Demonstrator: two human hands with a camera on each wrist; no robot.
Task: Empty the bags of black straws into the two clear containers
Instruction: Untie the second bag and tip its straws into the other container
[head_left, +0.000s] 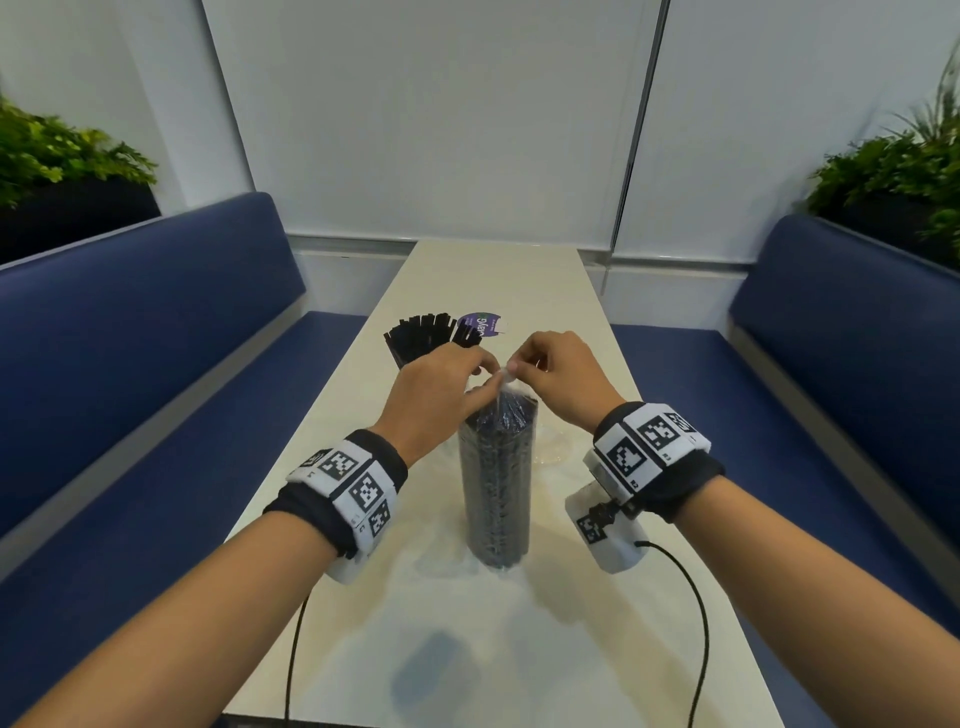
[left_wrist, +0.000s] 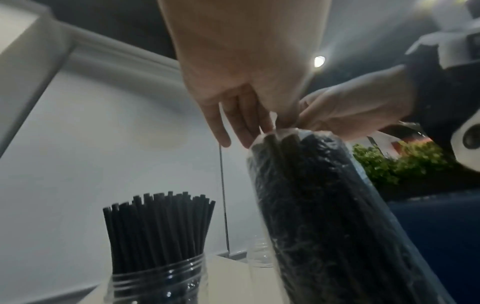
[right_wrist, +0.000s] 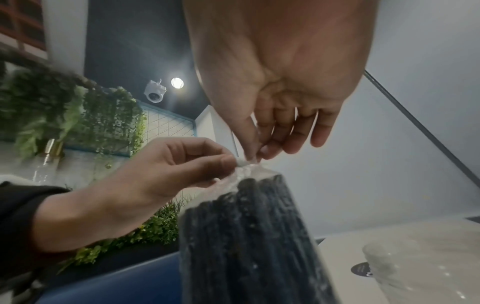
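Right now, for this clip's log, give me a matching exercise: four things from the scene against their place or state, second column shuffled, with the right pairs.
Things:
1. bag of black straws
2. left clear container
3. right clear container
4. hands

States:
A. holds no straws
B. pinching the gathered bag top
C. standing upright on the table, unopened
D. filled with loose straws

Pairs: 1-C, 2-D, 3-A, 4-B

A narrow cream table (head_left: 488, 270) runs between two blue upholstered benches, left (head_left: 140, 312) and right (head_left: 852, 332), toward a white panelled wall (head_left: 431, 119). Dark planters of green foliage (head_left: 57, 150) stand behind each bench back. A round ceiling light (right_wrist: 177, 82) shines beside a white dome camera (right_wrist: 154, 93).
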